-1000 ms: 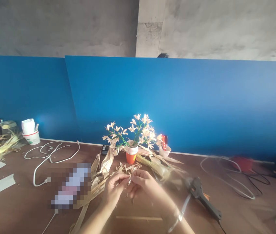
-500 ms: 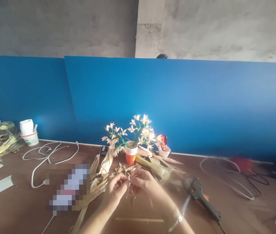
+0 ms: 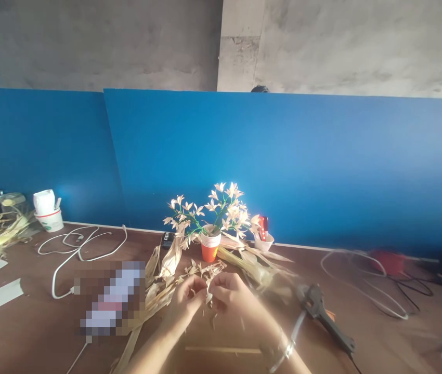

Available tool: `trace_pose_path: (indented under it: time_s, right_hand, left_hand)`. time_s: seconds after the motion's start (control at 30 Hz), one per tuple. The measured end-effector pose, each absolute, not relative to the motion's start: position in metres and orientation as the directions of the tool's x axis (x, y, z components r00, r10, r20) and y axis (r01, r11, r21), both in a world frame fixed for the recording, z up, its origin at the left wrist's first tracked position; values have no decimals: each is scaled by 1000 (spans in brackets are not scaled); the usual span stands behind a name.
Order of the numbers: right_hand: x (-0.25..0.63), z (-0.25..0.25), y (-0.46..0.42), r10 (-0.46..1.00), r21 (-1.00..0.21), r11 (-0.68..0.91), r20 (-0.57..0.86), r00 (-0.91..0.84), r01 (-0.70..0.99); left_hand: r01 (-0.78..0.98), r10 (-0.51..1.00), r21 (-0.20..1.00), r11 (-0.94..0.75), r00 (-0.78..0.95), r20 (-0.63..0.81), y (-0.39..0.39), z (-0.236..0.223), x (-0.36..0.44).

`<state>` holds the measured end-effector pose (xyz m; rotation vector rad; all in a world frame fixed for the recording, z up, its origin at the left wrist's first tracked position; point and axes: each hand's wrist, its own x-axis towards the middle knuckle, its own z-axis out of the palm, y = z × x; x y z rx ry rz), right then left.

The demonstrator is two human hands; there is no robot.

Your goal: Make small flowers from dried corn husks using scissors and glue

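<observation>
Between the fingertips of my left hand (image 3: pixel 187 297) and my right hand (image 3: pixel 229 292) is a small pale piece of corn husk (image 3: pixel 209 296). Both hands are closed in a pinch on it; fingers partly hide its shape. Just beyond them lie several cut husk bits (image 3: pixel 199 267). Behind these stands an orange and white paper cup (image 3: pixel 210 246) holding green stems with pale husk flowers (image 3: pixel 233 208). Dry corn husks (image 3: pixel 172 257) spread left of the cup, and greener husks (image 3: pixel 246 265) lie on its right.
A glue gun (image 3: pixel 324 314) lies right of my right arm. A thin stick (image 3: pixel 223 350) rests near the front. White cables (image 3: pixel 78 252) and a blurred-out object (image 3: pixel 114 298) are on the left. A small cup (image 3: pixel 263 242) holds a red tool (image 3: pixel 262 227). A blue partition (image 3: pixel 283 166) closes off the back.
My hands stay almost in place, fingertips still together. The pale husk piece shows a little more below the fingers now. The view has shifted very slightly.
</observation>
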<state>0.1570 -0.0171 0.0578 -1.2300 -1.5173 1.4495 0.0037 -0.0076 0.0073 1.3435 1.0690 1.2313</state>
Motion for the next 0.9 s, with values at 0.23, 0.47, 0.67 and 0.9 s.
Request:
trace_pose_path:
  time_s: [0.23,0.47,0.67,0.9]
  right_hand:
    - [154,57,-15,957,-990,-90,-116,-265,110]
    - [157,57,-14,964,-989,-78,-107,-244,125]
    - [166,54,-7,983,-982,-7,-41,-178,189]
    - [171,50,-2,983,-974,18,-24,-183,225]
  left_hand:
    - [55,971,975,-213,120,206,-12,12,3]
    - [43,976,981,-188,116,182,-11,13,1]
    - [-109,997,993,-44,62,51,-4,4,2]
    - [-300,990,953,47,138,-5,2,-5,1]
